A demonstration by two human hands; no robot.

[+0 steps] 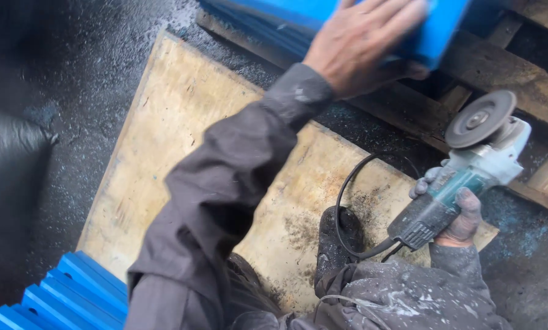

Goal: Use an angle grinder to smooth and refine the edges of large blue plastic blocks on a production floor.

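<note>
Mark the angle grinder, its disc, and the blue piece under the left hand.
angle grinder [463, 183], head view, on the teal body just ahead of the gripping right hand [460, 217].
grinder disc [480, 119], head view, near the hub.
blue piece [439, 30], head view, on its face right of the left hand [365, 46].

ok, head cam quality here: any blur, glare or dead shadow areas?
Head view: motion blur on the left hand and the blue sheet it presses; right hand and angle grinder fairly sharp. Light is flat and diffuse, no hard shadows or glare. Left edge is dark, detail lost on the floor. Plywood board reads clearly.
</note>
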